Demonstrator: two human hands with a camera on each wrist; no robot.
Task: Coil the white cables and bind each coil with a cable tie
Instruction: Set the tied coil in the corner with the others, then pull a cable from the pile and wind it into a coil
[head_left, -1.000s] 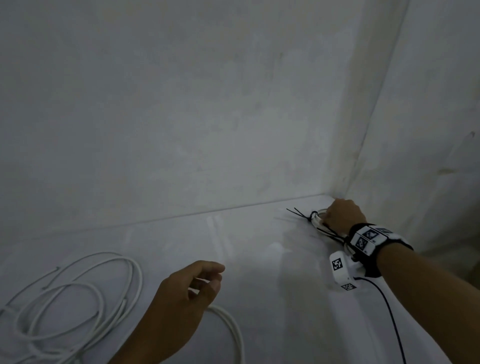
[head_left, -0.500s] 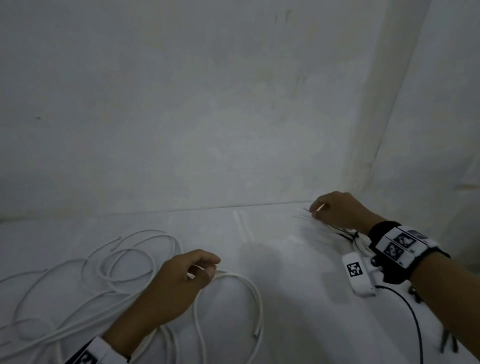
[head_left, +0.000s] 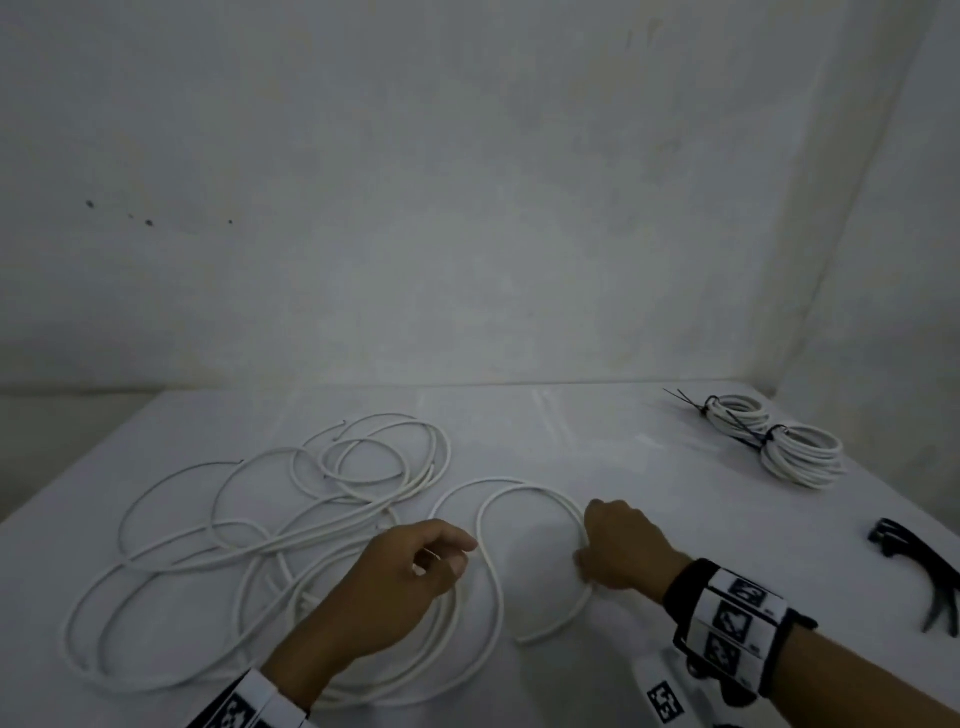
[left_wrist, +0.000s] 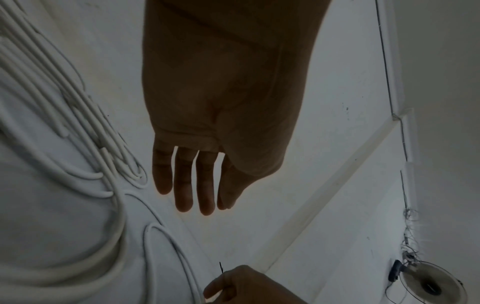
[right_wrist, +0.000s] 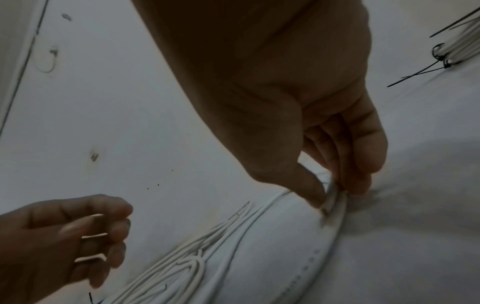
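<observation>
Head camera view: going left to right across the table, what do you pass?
Loose white cables → left hand → right hand → two tied coils → black cable ties.

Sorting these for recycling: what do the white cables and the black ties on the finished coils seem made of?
White cables: probably plastic-sheathed wire, smooth and matte, holding springy loops. Black ties: likely nylon, thin stiff tails sticking straight out of the finished coils.
</observation>
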